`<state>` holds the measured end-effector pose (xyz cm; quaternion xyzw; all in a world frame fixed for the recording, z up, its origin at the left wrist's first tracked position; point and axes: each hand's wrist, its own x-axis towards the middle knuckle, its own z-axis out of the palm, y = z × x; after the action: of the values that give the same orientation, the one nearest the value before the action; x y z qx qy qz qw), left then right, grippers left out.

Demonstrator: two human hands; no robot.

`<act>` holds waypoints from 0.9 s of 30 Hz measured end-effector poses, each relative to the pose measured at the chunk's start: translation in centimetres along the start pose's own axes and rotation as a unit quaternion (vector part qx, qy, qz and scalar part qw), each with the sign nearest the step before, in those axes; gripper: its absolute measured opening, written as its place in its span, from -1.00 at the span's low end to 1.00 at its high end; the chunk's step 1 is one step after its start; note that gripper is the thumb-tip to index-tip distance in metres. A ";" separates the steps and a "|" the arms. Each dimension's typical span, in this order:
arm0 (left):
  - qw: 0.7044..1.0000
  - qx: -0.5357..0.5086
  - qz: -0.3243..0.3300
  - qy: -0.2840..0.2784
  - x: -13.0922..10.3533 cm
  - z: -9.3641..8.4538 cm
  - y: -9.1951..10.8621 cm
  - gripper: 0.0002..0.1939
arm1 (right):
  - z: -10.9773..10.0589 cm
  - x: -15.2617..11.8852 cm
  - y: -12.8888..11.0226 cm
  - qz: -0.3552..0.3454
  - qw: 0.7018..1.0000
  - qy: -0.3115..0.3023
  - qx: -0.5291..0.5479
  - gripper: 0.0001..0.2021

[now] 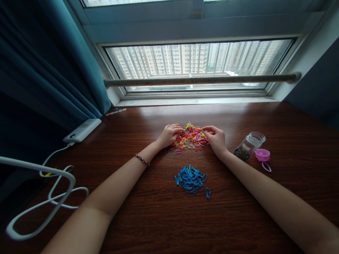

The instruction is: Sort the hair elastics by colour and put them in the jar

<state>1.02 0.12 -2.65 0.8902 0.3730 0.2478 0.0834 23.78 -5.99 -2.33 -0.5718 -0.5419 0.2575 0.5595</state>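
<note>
Two bare hands at a pile of small multicoloured elastic bands, centre of the frame. The left hand [168, 136] lies along the left edge of the multicoloured band pile [195, 135], mainly red, pink and yellow, with its fingertips at the bands; whether they clasp any cannot be told. The right hand [216, 140] is at the pile's right edge, thumb and index finger close together; whether a band is pinched between them cannot be told. Below centre, a separate heap of blue elastic bands [190, 179] lies on the brown wood-grain tabletop [159, 225], one single blue band [208, 192] just beside it at lower right. Right of centre: a clear jar [251, 140], its mouth toward the upper right and dark contents at its lower end, with a pink looped lid [262, 155] beside it. Lower left: a looped white cable [63, 190]. Upper left: a blue curtain [66, 60].
</note>
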 end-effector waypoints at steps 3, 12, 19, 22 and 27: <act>1.000 -0.003 -0.001 0.019 0.0 0.0 0.1 -0.71 | 0.1 0.0 -0.2 -0.006 1.000 0.001 0.013 -0.80; 0.999 0.005 0.035 -0.001 0.0 0.0 0.1 -0.68 | 0.2 -0.4 -0.3 -0.027 0.999 -0.027 0.004 -0.81; 0.999 -0.011 0.038 0.033 0.1 0.0 0.0 -0.69 | 0.3 -0.4 -0.5 -0.030 0.999 -0.018 0.024 -0.77; 0.999 -0.008 0.049 0.017 0.0 0.0 0.0 -0.64 | 0.2 -0.9 -1.5 -0.034 0.996 -0.052 0.059 -0.74; 0.999 0.007 0.043 0.000 -0.1 0.3 -0.2 -0.63 | 0.0 -2.1 -3.3 -0.051 0.944 -0.316 0.083 -0.74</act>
<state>0.99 0.21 -3.02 0.9060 0.3362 0.2486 0.0662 22.07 -8.61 0.07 -0.3848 -0.6958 0.4399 0.4174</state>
